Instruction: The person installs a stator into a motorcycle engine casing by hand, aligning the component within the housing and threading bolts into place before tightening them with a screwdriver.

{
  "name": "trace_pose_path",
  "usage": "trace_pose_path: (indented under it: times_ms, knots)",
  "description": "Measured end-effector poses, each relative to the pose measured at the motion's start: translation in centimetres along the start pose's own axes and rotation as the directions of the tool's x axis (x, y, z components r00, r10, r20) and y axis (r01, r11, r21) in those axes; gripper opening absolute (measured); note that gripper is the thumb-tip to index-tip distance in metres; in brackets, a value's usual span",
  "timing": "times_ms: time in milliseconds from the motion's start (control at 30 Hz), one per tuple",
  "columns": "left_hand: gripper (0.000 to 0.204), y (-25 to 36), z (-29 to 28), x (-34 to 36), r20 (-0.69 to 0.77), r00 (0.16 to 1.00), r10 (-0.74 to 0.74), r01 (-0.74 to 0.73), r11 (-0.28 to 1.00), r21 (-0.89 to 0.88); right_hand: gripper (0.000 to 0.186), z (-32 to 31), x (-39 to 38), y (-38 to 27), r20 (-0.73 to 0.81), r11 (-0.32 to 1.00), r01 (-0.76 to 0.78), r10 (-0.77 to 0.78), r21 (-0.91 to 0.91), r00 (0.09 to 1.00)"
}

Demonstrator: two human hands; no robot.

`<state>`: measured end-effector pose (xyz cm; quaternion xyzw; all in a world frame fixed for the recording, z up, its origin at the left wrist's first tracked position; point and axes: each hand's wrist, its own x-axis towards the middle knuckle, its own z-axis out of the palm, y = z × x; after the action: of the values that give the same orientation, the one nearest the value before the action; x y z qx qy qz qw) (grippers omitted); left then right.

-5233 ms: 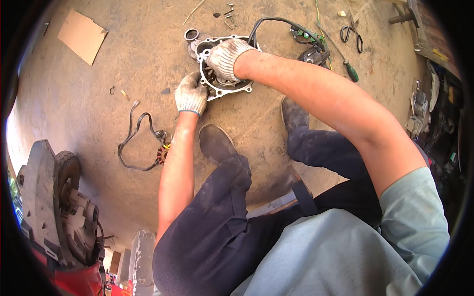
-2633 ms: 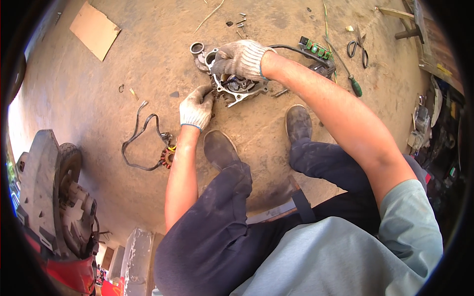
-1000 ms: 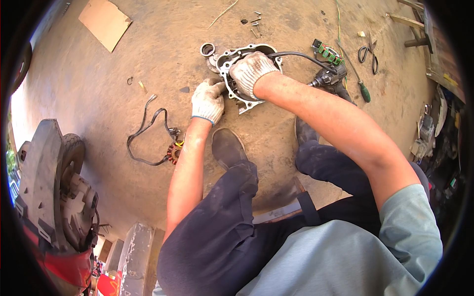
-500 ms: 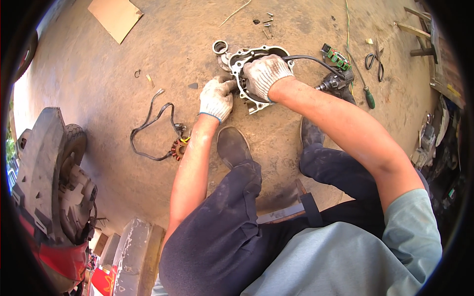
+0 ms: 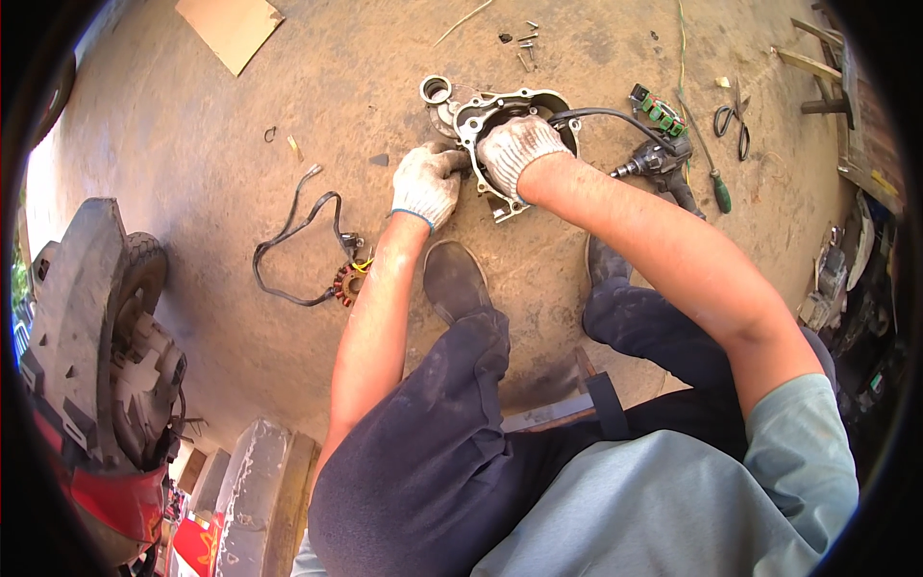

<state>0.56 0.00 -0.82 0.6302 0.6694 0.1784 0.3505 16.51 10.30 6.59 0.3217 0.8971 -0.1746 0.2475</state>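
A grey metal engine cover [image 5: 465,126] lies on the floor in front of me, its hollow side up and a round collar at its far left. My left hand [image 5: 426,185], in a dirty white knit glove, has its fingers curled against the cover's left rim. Inside the cavity is my right hand [image 5: 519,152], gloved the same way; the cover and the glove's back hide its fingertips and whatever they touch. A black cable [image 5: 608,112] runs out of the cover beside that hand, rightward to a ring of green coils [image 5: 663,112].
Right of the cover lie a power driver [image 5: 665,162], a green-handled screwdriver [image 5: 720,190] and scissors [image 5: 727,123]. Several bolts [image 5: 527,45] lie beyond it. Left are a copper-coil stator [image 5: 343,285] with its cable, cardboard [image 5: 231,34] and a scooter part with a wheel [image 5: 144,274].
The view has shifted slightly. Both hands keep nearly the same places at the cover, the left on its rim and the right inside it.
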Motion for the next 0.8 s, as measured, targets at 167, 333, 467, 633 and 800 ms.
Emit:
trace_pose_path:
  times_ms: [167, 333, 467, 633, 800]
  knots:
    - [0.023, -0.3, 0.1, 0.2, 0.032, 0.999, -0.022, 0.021, 0.999, 0.043, 0.038, -3.0, 1.1, 0.0, 0.26, 1.0, 0.013, -0.02, 0.027, 0.965]
    - [0.024, -0.4, 0.1, 0.4, 0.043, 0.999, -0.013, 0.01, 0.999, 0.053, 0.035, -4.2, 2.2, 0.2, 0.312, 0.998, 0.061, -0.066, 0.026, 0.948]
    - [0.025, -0.4, 0.1, 0.2, 0.035, 0.999, -0.038, 0.036, 0.998, 0.054, 0.043, -3.7, 2.6, 0.6, 0.357, 0.999, -0.005, -0.009, 0.037, 0.934]
    - [0.023, -0.4, -0.1, 0.2, 0.022, 1.0, -0.016, 0.015, 0.999, 0.044, 0.03, -1.7, 1.4, 2.0, 0.125, 0.987, -0.021, 0.0, 0.161, 0.992]
    - [0.025, -0.1, -0.4, 0.2, 0.054, 0.998, -0.02, 0.018, 0.999, 0.037, 0.028, -0.8, 1.1, 2.4, 0.055, 0.986, 0.045, -0.055, 0.162, 0.997]
